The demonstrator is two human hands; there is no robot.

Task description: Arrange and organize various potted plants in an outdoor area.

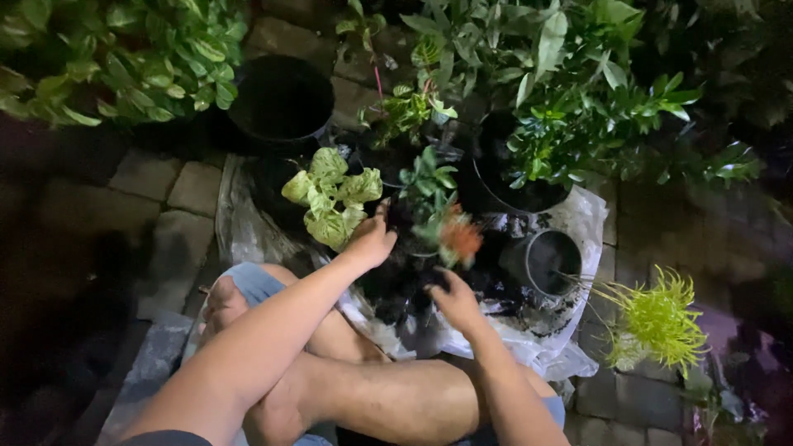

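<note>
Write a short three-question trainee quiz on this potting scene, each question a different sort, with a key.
1. True or false: the left hand rests at the small plant with the orange-red tuft.
2. Multiple choice: the small empty black pot lies where? A) to the right of the right hand, on the plastic sheet; B) on the person's knee; C) inside the large black bucket.
3. Fill in: the spiky plant at the right edge, on the paving, is bright yellow-____.

Key
1. True; it sits at the plant's left side.
2. A
3. green
</note>
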